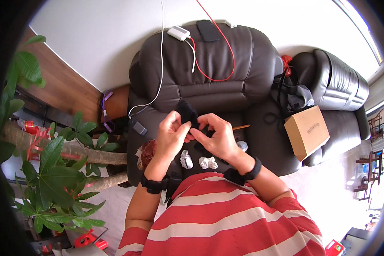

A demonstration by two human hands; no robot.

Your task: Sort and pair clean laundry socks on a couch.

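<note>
A black cloth item (187,111), probably a sock, is pinched between my two hands above the seat of a dark brown leather sofa (264,144). My left hand (172,134) grips its near left edge with thumb and fingers. From the other side, my right hand (220,137) pinches it, with the two thumbs almost meeting. Below my hands lie a bundled white-and-grey cloth (186,159) and a crumpled white cloth (208,163), both sock-like. Reddish-brown fabric (148,152) is bunched beside my left wrist. Part of a pale bundle (242,146) shows past my right hand.
A cardboard box (308,132) and a black bag (294,96) sit to the right. A white power bank (179,33) with cables and a black phone (207,30) rest on the backrest. A grey-black device (137,126) lies left; a leafy potted plant (56,172) crowds that side.
</note>
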